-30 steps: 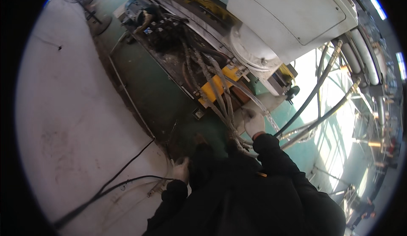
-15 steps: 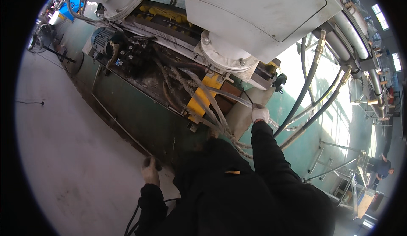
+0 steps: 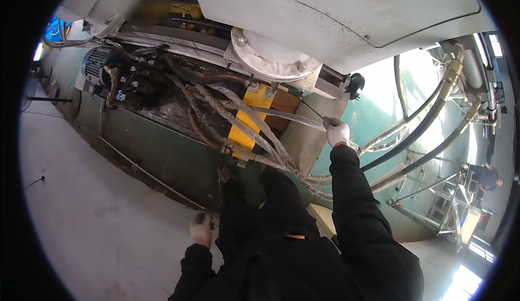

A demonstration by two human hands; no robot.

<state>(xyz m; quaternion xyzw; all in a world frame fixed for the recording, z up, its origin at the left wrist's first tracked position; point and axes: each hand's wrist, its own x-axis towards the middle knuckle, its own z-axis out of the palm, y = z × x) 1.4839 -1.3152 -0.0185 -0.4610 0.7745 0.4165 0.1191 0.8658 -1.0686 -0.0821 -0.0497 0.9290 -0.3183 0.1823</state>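
My right hand (image 3: 337,133), in a pale glove, is closed round the end of a thin dark rod (image 3: 312,108). The rod slants up and left to the edge of a grey-beige panel (image 3: 310,133) on the machine. Wrapped hoses (image 3: 292,118) pass close by this hand. Low on the left, over the pale floor, my left hand (image 3: 201,230) has its fingers curled. Something dark shows at its fingertips, too small to make out. It is apart from the machine.
Above hangs the machine's large white housing (image 3: 336,14). A yellow block (image 3: 252,119), a motor (image 3: 96,65) and tangled hoses lie along its base. Black hoses (image 3: 422,125) curve down at the right. Beyond stand a metal frame (image 3: 433,192) and another person (image 3: 487,177).
The view has shifted, so the machine sits further left and my legs show more. My right hand stays closed on the rod near the panel. My left hand remains low with curled fingers.
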